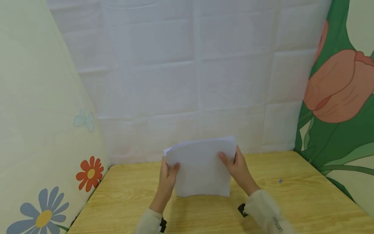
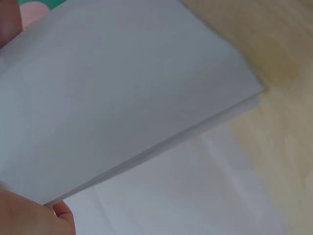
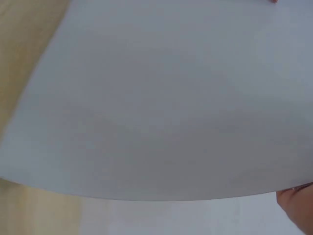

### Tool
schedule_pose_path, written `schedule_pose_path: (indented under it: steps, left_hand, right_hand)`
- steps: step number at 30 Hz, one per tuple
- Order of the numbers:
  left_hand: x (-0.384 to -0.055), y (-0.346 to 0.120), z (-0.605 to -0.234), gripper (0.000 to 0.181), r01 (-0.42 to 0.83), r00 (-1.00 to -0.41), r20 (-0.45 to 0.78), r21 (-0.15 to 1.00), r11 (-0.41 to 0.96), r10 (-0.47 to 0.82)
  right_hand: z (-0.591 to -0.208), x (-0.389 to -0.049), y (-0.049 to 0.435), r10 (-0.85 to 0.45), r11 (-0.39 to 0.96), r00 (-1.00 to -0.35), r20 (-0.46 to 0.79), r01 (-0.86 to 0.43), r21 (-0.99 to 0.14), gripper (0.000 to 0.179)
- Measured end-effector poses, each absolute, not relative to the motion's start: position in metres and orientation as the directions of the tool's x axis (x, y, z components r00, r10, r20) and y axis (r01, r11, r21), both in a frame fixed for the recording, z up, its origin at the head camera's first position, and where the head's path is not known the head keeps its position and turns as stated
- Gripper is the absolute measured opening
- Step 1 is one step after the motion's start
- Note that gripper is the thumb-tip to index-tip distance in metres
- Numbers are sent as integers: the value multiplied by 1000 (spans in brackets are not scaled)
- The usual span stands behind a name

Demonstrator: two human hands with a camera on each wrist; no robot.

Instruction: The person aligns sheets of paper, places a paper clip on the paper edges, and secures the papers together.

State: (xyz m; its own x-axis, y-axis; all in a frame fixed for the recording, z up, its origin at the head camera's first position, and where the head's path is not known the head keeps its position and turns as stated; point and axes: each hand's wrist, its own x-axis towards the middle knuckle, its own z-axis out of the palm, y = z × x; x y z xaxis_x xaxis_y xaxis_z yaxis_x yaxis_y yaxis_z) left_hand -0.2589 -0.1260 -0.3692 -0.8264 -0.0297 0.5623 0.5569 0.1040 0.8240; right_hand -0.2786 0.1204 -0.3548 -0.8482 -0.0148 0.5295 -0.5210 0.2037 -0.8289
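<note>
A stack of white paper sheets [image 1: 203, 172] stands upright between my two hands, its lower edge close over the wooden table [image 1: 125, 191]. At the left side my left hand [image 1: 166, 182] grips it, thumb across the near face and fingers behind. On the opposite side, slightly higher, my right hand [image 1: 242, 170] holds the right edge in the same way. The left wrist view shows the layered edge of the sheets [image 2: 146, 152], and part of the left hand [image 2: 34, 215] at the lower left. In the right wrist view the broad sheet face [image 3: 161, 107] bows gently.
A small shiny object [image 1: 280, 180] lies on the table to the right. Behind the table hangs a creased white cloth [image 1: 181, 81]. Flower-printed panels stand at the left [image 1: 35, 113] and right [image 1: 339, 87].
</note>
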Motion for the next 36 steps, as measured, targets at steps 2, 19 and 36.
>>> schedule_pose_path:
  steps: [2,19,36]
  left_hand:
    - [-258,-128,-361,29,602,-794,608,790,118,-16]
    - [-259,-141,-323,25,847,-531,841,531,26,100]
    - [-274,-149,-334,30,736,-674,720,672,78,166]
  right_hand:
    - [-344,-276,121,-7,173,-814,581,-574,-801,31]
    - [-318,-274,116,6,79,-601,799,-796,-600,17]
    - [-337,-294,138,-218,115,-863,456,-486,-866,37]
